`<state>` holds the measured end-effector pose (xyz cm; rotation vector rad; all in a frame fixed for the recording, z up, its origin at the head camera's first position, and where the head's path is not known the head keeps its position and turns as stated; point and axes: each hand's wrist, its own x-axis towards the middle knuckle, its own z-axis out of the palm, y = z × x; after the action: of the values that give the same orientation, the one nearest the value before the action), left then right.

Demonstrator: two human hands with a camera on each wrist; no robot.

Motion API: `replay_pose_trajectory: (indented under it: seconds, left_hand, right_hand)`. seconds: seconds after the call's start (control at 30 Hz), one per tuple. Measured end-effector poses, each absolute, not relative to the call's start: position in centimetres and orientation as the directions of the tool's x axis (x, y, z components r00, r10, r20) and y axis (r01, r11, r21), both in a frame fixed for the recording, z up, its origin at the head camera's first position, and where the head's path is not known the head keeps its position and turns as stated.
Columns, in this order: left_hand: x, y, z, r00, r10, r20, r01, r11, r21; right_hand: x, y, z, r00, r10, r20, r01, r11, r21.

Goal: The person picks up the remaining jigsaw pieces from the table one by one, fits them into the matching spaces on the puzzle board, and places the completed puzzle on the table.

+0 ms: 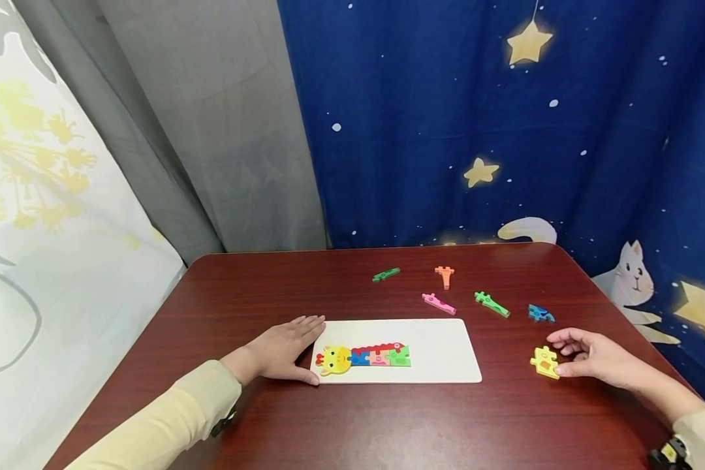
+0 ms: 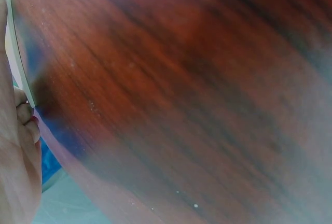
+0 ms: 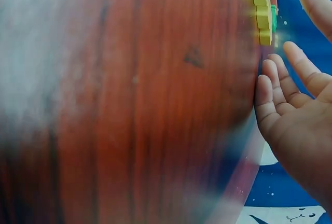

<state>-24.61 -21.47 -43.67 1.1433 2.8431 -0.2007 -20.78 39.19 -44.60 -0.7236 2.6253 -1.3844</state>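
Observation:
My left hand point(image 1: 286, 348) rests at the left edge of a white board point(image 1: 440, 352), thumb at its near corner and fingers along the far corner. On the board lies a row of joined puzzle pieces: a yellow giraffe head point(image 1: 335, 360), then blue, pink and green neck pieces point(image 1: 380, 356) with a red mane. My right hand point(image 1: 602, 358) is beside a yellow puzzle piece point(image 1: 544, 361) on the table, thumb close to its right edge. The right wrist view shows the right fingers point(image 3: 277, 92) loosely curved and spread, with a gap to the yellow piece point(image 3: 263, 22).
Behind the board lie loose puzzle pieces: dark green point(image 1: 386, 275), orange point(image 1: 445, 277), pink point(image 1: 439, 303) and light green point(image 1: 492, 305). A blue piece point(image 1: 541, 313) lies beyond the yellow one. Curtains point(image 1: 399, 130) hang behind the dark red table point(image 1: 388, 424).

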Motion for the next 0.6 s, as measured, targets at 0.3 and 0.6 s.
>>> replay_pose_trajectory:
  seconds: [0.3,0.6]
  left_hand:
    - [-24.7,-21.4,-43.7,-0.723,0.682,-0.111,0.691,0.716,-0.103]
    - [-24.5,-21.4,-43.7,-0.717,0.689,-0.108,0.697,0.71,-0.095]
  right_hand:
    - [-20.7,39.4,-45.4,-0.881,-0.449,0.15,-0.401,0.541,-0.739]
    - [-20.2,39.1,-46.0,-0.882,-0.432,0.189,-0.428,0.567,-0.704]
